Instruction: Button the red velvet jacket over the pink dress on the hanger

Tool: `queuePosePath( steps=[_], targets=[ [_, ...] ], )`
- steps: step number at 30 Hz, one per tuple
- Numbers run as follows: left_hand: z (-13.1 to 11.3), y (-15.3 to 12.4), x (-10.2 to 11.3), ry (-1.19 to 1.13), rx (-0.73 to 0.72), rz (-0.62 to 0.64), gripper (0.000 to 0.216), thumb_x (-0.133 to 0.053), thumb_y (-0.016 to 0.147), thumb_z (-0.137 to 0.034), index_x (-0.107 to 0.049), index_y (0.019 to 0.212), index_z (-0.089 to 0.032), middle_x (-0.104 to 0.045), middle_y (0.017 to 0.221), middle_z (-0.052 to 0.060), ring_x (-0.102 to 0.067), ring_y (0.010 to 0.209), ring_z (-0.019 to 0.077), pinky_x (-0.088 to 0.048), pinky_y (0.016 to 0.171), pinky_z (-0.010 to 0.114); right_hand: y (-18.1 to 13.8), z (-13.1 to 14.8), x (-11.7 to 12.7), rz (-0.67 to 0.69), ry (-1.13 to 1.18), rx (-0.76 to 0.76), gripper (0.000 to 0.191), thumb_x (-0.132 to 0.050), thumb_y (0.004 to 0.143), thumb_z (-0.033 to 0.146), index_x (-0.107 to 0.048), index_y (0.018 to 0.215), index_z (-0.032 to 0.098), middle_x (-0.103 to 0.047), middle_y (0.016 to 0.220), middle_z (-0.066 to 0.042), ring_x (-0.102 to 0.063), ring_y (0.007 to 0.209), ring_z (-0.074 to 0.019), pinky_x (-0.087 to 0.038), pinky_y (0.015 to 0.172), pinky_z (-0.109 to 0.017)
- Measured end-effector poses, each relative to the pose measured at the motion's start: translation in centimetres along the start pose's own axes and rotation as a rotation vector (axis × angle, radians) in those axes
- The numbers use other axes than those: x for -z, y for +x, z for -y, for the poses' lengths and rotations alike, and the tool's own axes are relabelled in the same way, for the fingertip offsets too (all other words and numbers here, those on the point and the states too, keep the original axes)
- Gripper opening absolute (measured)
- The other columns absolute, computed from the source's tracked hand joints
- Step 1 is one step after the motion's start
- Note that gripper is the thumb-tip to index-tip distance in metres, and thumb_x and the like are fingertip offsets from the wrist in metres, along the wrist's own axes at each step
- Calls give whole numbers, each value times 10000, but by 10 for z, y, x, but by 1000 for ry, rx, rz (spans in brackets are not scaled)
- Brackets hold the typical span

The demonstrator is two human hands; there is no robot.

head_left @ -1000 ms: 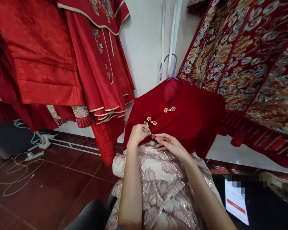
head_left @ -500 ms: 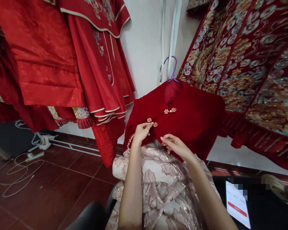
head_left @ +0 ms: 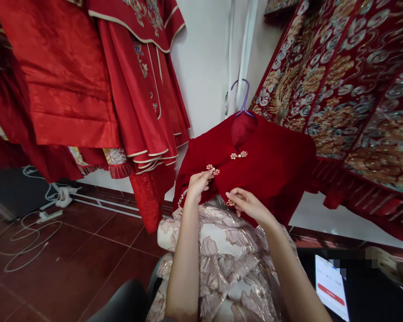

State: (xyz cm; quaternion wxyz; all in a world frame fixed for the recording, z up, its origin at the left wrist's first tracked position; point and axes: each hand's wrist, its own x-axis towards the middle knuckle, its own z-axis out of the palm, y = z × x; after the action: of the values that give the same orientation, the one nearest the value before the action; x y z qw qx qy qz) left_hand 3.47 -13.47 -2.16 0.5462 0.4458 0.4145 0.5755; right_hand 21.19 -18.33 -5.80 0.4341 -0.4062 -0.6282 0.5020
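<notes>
Hands pinch the red jacket front: left hand beside right hand, both below its collar.

Legible text: none. White-lit phone screen, at four o'clock low on the dark surface: a red bar and small lines, too small to read; its top is blurred out. Embroidered red hanging garments: ornament only, no lettering.
</notes>
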Motion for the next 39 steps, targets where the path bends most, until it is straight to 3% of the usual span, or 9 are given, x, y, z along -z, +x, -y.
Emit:
queuePosePath(
  steps=[12,18,22,26,28,31,33,36,39],
  targets=[
    [1,-1,-4,24,-1,-58,442,-693,656,-444,-717,951,-116,-703,958,107,-244,455,1,-163,428,161,0,0,-2,11,-7,5,410,-616,764,579,-474,814,199,-412,604,81,-375,426,-49,-371,415,-213],
    [2,0,-5,75,-20,-83,377,-649,698,-420,-740,915,-126,-709,936,100,-341,483,22,-176,439,169,-3,6,-3,23,-18,-23,411,-614,762,583,-467,806,202,-405,587,88,-378,413,-51,-381,423,-221],
    [3,-1,-3,108,-11,-71,288,-629,728,-336,-740,906,-139,-710,938,91,-397,503,33,-185,438,169,-2,5,-4,24,-31,-19,415,-615,759,585,-463,804,201,-448,631,69,-405,425,-54,-368,409,-217],
    [-3,1,-10,152,-4,-6,336,-633,749,-426,-730,921,-154,-704,867,68,-383,467,27,-195,425,174,-1,5,-1,51,-5,-18,413,-600,774,583,-441,802,203,-426,632,71,-363,430,-48,-406,419,-220],
    [-11,8,-22,213,-110,36,352,-612,776,-445,-727,922,-146,-700,845,69,-449,502,45,-273,447,179,-5,8,4,88,-35,-20,410,-599,781,573,-426,790,201,-454,655,56,-395,466,-55,-415,432,-217],
    [-27,22,-46,415,-451,105,244,-600,807,-339,-719,916,-156,-704,889,66,-589,706,104,-430,633,209,-14,18,15,145,-104,-24,418,-655,760,524,-386,747,204,-475,670,39,-453,551,-77,-415,452,-205],
    [-36,32,-59,647,-635,173,204,-627,792,-308,-712,935,-189,-694,880,46,-606,789,132,-450,737,241,-22,24,24,146,-141,-36,447,-707,726,474,-348,717,210,-412,622,62,-424,532,-70,-383,438,-194],
    [-42,39,-67,942,-743,240,204,-641,789,-324,-702,952,-218,-658,874,36,-595,806,148,-448,770,266,-31,28,39,115,-168,-59,453,-729,711,422,-327,708,215,-337,590,79,-350,489,-57,-304,408,-187],
    [-45,37,-66,1065,-806,185,190,-589,834,-346,-701,917,-217,-631,892,45,-566,836,167,-441,776,288,-36,28,53,91,-188,-55,399,-704,735,397,-350,724,213,-344,616,69,-335,500,-60,-283,426,-198]
  ],
)
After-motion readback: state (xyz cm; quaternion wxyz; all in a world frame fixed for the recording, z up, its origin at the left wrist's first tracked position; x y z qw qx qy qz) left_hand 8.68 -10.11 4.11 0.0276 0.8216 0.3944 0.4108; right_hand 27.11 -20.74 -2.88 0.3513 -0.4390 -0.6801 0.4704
